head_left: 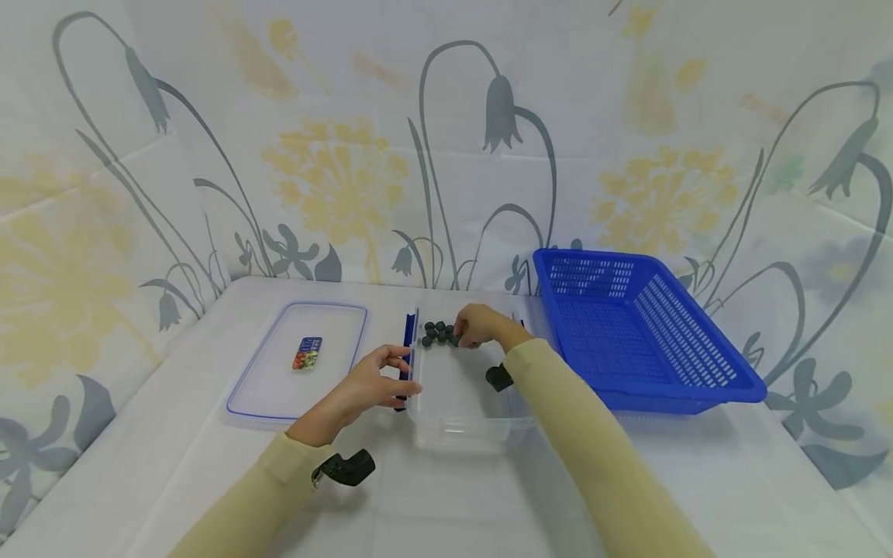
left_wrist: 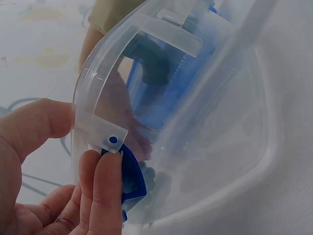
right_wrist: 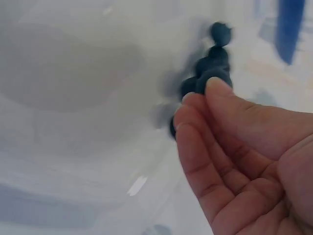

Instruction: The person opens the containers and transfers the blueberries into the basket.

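In the head view, a clear plastic box (head_left: 474,426) stands in the middle of the table. Several dark blueberries (head_left: 439,328) lie clustered at its far end. My right hand (head_left: 481,324) reaches into the box, and its thumb and fingertips pinch one blueberry (right_wrist: 213,81) beside the others. At the box's left side, my left hand (head_left: 373,378) grips the rim, thumb on one side and fingers against a blue latch (left_wrist: 131,178). The latch hangs along the outer wall, partly hidden by the fingers.
Left of the box lies a clear lid (head_left: 268,395) with a blue edge, bearing a small printed label (head_left: 307,353). A large blue perforated basket (head_left: 670,399) stands close on the right. Flower-patterned cloth (head_left: 460,194) rises behind the white-covered table (head_left: 377,504).
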`<action>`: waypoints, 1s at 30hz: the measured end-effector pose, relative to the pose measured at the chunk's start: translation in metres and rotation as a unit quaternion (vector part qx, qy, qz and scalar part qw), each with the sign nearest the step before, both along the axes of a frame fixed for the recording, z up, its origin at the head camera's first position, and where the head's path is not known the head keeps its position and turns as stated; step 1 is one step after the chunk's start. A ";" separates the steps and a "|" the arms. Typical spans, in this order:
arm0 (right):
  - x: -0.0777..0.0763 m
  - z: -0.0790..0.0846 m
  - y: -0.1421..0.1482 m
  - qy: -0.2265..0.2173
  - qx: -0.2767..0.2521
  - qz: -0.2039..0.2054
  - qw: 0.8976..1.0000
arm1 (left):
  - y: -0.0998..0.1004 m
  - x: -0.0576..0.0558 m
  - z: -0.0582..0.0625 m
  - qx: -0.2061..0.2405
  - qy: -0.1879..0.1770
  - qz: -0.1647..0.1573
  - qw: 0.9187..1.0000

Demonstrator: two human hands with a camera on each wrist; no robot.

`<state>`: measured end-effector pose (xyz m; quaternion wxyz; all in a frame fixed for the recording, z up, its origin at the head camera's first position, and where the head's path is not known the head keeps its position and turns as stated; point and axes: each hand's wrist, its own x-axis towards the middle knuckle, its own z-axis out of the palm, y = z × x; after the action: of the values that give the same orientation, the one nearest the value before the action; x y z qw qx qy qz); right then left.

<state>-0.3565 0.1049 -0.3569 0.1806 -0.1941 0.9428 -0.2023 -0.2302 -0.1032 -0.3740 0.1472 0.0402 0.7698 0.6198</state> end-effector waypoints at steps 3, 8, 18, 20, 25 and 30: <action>0.004 0.011 -0.001 0.005 -0.042 0.018 0.999 | 0.000 0.000 0.000 -0.001 -0.002 0.003 1.000; 0.013 0.033 -0.002 0.022 -0.092 0.033 0.995 | 0.001 -0.001 -0.001 -0.005 -0.008 0.012 1.000; 0.038 0.064 0.022 0.053 -0.199 0.003 0.979 | 0.002 0.001 0.000 -0.005 -0.006 0.008 1.000; 0.043 0.070 0.028 0.065 -0.206 -0.003 0.976 | 0.001 0.001 0.000 -0.007 -0.007 0.008 1.000; 0.050 0.083 0.047 0.104 -0.212 -0.033 0.971 | 0.001 0.002 0.000 -0.001 -0.004 0.012 1.000; 0.051 0.086 0.073 0.121 -0.223 -0.068 0.965 | 0.002 0.001 -0.002 0.007 -0.004 0.015 1.000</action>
<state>-0.3055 0.1779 -0.2709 0.0034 -0.1877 0.8995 -0.3946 -0.2292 -0.1009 -0.3763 0.1404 0.0270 0.7655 0.6274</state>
